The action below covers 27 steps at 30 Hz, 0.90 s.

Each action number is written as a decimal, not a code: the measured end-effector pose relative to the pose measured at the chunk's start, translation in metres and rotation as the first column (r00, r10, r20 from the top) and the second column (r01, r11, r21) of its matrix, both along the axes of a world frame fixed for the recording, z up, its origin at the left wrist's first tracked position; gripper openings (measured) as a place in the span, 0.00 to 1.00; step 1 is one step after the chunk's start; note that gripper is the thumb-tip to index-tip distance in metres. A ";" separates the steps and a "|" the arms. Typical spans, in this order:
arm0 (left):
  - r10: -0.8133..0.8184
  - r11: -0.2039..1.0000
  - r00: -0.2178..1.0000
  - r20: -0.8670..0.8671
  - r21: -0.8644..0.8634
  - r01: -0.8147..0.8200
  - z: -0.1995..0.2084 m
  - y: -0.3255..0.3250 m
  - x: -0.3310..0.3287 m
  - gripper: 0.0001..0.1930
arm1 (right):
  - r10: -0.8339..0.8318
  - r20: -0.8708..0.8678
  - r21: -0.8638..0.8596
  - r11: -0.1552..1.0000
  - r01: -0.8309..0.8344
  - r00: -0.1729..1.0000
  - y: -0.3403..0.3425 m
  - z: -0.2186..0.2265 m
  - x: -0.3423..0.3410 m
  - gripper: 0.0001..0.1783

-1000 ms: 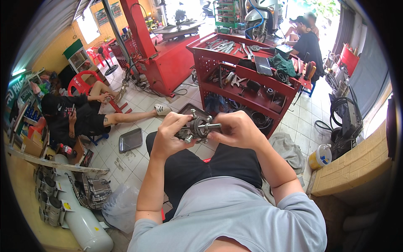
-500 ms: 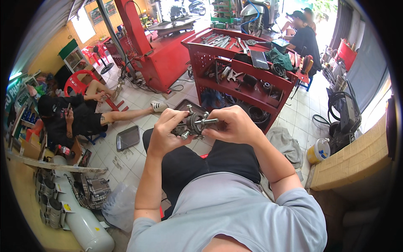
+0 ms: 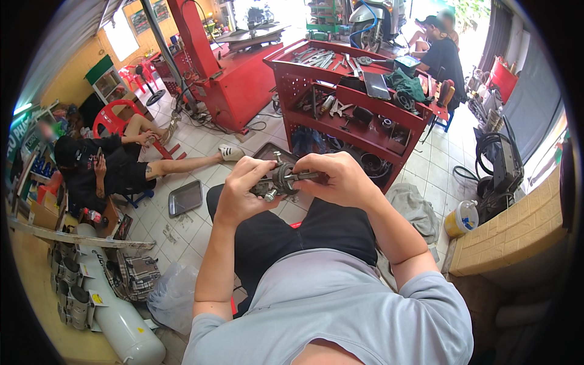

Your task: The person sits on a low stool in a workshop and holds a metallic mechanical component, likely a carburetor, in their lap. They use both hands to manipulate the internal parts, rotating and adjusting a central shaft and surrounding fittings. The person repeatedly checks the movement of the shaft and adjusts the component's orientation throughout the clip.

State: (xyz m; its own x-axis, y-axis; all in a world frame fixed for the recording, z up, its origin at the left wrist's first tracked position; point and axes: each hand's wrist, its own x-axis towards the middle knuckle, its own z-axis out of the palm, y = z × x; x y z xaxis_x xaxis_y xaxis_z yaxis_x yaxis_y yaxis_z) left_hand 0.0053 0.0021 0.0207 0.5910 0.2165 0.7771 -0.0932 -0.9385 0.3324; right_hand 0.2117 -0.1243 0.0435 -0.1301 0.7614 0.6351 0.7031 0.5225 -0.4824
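Observation:
Above my lap I hold a dark metal part with a round collar, a shaft and bolts sticking out of its sides. My left hand is closed around its left side, the fingers along the top and the thumb hidden in part. From the right, my right hand pinches the shaft close to the collar between thumb and fingers. Its fingertips cover much of the shaft. One silvery bolt points down toward me, and another stands up at the far side.
Ahead stands a red tool cart with wrenches on top. A metal tray lies on the tiles at left, near a seated person whose leg stretches toward me. To the right are a grey cloth and a bucket.
My right hand has slid left along the shaft, closer to the collar, and its fingers now cover more of it. My left hand keeps its hold, almost unmoved.

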 end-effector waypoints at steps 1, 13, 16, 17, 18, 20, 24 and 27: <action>-0.001 1.000 1.000 -0.002 0.008 0.001 0.000 0.000 0.000 0.33 | -0.029 0.022 0.008 1.000 0.029 0.999 0.000 -0.003 0.001 0.16; 0.041 0.999 0.999 0.022 -0.031 -0.041 -0.008 0.010 -0.005 0.32 | -0.056 -0.080 -0.102 0.994 0.047 0.995 -0.004 0.011 -0.002 0.17; 0.013 1.000 1.000 0.015 -0.016 -0.013 -0.005 0.007 -0.003 0.32 | -0.046 -0.077 -0.061 0.997 0.041 0.996 -0.002 0.008 -0.007 0.15; 0.019 1.000 1.000 0.018 -0.015 -0.018 -0.004 0.006 -0.003 0.32 | -0.065 0.021 -0.037 0.997 0.066 0.998 -0.001 0.003 -0.002 0.15; 0.024 1.000 0.999 0.022 -0.015 -0.024 -0.004 0.006 -0.003 0.32 | -0.087 0.119 -0.010 0.996 0.089 0.989 -0.001 0.001 0.002 0.15; 0.029 1.000 0.999 0.026 -0.012 -0.028 -0.004 0.007 -0.003 0.33 | -0.045 0.127 -0.046 0.998 0.052 0.991 -0.002 0.002 0.005 0.14; 0.029 1.000 0.999 0.019 -0.011 -0.029 -0.004 0.008 -0.004 0.33 | -0.007 -0.124 -0.107 0.994 -0.006 0.992 -0.004 0.013 -0.006 0.11; 0.019 1.000 1.000 0.016 0.000 -0.019 -0.005 0.007 -0.004 0.33 | -0.005 -0.079 -0.080 0.997 -0.002 0.997 -0.002 0.005 -0.004 0.14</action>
